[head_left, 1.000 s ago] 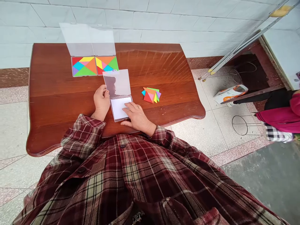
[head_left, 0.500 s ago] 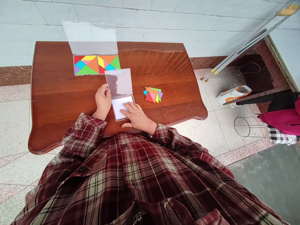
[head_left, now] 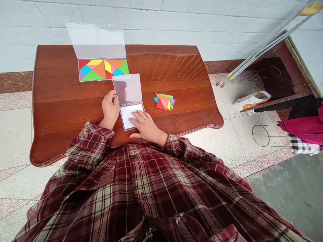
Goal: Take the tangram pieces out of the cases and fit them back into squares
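A clear plastic case (head_left: 129, 90) lies open near the front of the table, its lid tilted up and its white base (head_left: 127, 116) bare of coloured pieces. My left hand (head_left: 110, 106) is closed at the lid's left edge, with fingers pinching it. Across the base lies my right hand (head_left: 146, 125), fingers spread flat on the white surface. To the right sits a loose stack of coloured tangram pieces (head_left: 165, 102). Farther back are two open cases filled with tangram pieces, a left one (head_left: 92, 70) and a right one (head_left: 118, 68), side by side.
The brown wooden table (head_left: 63, 97) stands against a white tiled wall (head_left: 174, 20). On the floor to the right are a white and orange package (head_left: 252, 101), a wire ring frame (head_left: 260, 135) and leaning metal poles (head_left: 262, 50). Dark red cloth (head_left: 302, 126) hangs at the right edge.
Almost nothing differs. Both hands keep their places on the case, and the whole view has shifted very slightly.
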Action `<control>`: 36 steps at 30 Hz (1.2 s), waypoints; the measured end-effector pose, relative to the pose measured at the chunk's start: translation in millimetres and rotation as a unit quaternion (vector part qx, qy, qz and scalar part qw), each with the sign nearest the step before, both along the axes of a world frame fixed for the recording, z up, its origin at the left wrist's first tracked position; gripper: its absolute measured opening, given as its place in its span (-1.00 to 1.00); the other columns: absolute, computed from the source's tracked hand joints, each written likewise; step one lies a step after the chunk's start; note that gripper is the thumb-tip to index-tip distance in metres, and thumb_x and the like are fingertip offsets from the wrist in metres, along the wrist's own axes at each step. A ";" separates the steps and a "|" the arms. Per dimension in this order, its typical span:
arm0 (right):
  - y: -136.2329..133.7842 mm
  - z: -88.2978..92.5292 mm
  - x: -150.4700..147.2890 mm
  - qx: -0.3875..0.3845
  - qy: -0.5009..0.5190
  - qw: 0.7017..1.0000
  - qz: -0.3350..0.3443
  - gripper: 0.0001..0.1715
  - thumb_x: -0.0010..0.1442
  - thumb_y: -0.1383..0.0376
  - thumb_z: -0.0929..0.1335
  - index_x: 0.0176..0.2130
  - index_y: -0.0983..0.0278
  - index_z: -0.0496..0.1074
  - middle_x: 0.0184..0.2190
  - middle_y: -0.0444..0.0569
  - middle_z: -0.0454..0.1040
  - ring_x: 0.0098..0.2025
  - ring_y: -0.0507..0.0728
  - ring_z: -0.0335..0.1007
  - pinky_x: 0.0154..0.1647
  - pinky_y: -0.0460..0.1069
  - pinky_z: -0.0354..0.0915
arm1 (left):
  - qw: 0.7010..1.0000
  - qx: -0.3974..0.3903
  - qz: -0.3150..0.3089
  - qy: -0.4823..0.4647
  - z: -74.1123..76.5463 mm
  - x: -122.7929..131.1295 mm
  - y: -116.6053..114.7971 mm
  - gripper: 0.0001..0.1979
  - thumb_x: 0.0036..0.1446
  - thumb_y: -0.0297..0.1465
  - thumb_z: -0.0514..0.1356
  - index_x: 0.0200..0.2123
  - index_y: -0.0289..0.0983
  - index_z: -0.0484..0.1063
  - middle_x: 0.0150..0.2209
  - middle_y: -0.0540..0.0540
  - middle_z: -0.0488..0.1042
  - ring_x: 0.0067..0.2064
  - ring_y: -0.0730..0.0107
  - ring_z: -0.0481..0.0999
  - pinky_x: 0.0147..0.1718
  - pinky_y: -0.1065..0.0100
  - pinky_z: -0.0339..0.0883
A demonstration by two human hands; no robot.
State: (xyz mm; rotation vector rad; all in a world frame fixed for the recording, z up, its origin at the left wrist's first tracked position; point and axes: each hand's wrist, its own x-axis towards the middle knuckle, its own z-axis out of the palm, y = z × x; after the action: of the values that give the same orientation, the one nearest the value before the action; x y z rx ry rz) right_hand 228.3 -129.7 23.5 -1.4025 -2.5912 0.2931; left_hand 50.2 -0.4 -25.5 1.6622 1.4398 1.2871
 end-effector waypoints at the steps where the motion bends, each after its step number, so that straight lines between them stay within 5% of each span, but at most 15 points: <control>1: -0.3 0.2 -0.7 0.000 -0.001 1.000 -0.002 -0.07 0.14 -0.21 0.29 0.22 0.39 0.30 0.29 0.32 0.16 0.35 0.42 -0.04 0.33 0.29 -0.12 | 1.000 0.001 0.000 -0.002 -0.2 0.2 0.1 -0.84 0.19 -0.33 0.16 -0.19 -0.26 0.42 -0.34 -0.04 0.46 -0.25 0.41 0.51 -0.06 0.24 0.43; 24: 0.8 -0.9 0.2 -0.009 0.010 1.000 -0.011 -0.12 0.15 -0.18 0.30 0.23 0.33 0.30 0.29 0.29 0.17 0.35 0.40 -0.04 0.32 0.30 -0.08 | 0.999 0.022 -0.004 -0.032 7.8 3.6 -5.5 -0.84 0.19 -0.35 0.16 -0.15 -0.23 0.40 -0.25 -0.06 0.48 -0.09 0.35 0.52 0.02 0.21 0.43; 36: 2.3 -1.0 1.5 -0.010 0.017 1.000 -0.009 -0.16 0.15 -0.16 0.31 0.19 0.34 0.33 0.28 0.30 0.18 0.34 0.42 -0.02 0.30 0.32 -0.06 | 1.000 0.003 -0.007 -0.029 -0.4 0.7 -1.8 -0.81 0.19 -0.29 0.16 -0.17 -0.24 0.40 -0.25 -0.08 0.47 -0.15 0.37 0.52 0.01 0.20 0.43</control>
State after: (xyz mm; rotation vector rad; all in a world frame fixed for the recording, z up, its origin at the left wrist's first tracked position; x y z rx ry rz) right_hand 229.8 -127.3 22.5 -1.4129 -2.5537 0.3375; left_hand 50.9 -2.2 -25.9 1.6229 1.3900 1.3218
